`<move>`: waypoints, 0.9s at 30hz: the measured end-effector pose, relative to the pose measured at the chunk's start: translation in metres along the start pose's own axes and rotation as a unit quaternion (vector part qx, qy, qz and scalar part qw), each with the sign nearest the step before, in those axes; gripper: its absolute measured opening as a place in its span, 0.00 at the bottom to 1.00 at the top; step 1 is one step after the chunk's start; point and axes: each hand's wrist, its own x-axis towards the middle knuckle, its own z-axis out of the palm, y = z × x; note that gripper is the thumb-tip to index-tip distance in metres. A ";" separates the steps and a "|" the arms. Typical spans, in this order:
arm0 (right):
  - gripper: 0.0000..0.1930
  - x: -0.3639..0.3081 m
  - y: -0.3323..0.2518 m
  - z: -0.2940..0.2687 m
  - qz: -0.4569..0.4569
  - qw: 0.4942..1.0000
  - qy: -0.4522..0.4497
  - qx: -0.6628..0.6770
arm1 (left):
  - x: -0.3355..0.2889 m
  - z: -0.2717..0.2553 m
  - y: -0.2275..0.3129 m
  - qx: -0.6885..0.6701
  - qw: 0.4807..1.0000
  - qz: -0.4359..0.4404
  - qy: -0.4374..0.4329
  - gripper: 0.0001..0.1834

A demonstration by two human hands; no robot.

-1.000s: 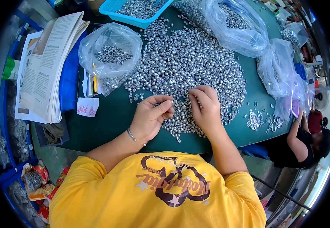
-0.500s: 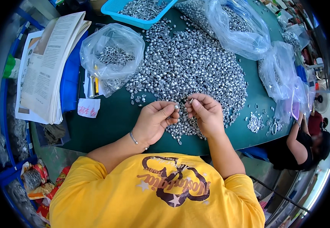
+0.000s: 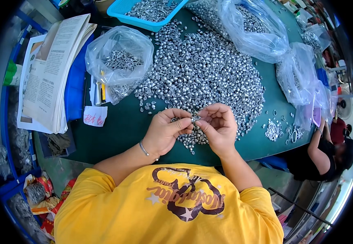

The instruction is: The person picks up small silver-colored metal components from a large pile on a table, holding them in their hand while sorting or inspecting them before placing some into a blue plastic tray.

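Note:
My left hand is closed in a pinch, thumb and forefinger on a small silvery metal piece. My right hand meets it there, its thumb and fingertips pressed around the same spot. What the right fingertips grip is too small to make out. Both hands hover over the near edge of a wide pile of small rounded silver metal pieces, several of them hollow on one side. The pile spreads over a dark green tabletop.
Left of the pile stands an open clear plastic bag of oval metal rings. Behind it is a blue basket of metal parts. More filled bags lie at back right. Papers lean at left. Another person sits at right.
My right hand has moved left and slightly down, bringing its fingertips against those of my left hand. The left hand has shifted slightly right.

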 end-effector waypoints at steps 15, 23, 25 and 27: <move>0.08 0.029 0.011 -0.014 -0.208 0.860 -0.009 -0.465 | 0.005 -0.004 0.006 -0.005 1.000 0.006 0.030 0.06; 0.06 0.033 0.018 -0.015 -0.181 0.854 -0.024 -0.487 | 0.005 -0.001 0.004 0.029 0.999 -0.012 0.045 0.05; 0.04 0.024 0.014 -0.012 0.069 0.979 0.006 -0.192 | 0.004 0.000 0.003 0.037 0.998 -0.013 0.040 0.05; 0.08 0.019 0.004 -0.009 0.084 0.993 -0.010 -0.087 | 0.001 0.002 0.003 0.044 0.998 -0.019 0.038 0.07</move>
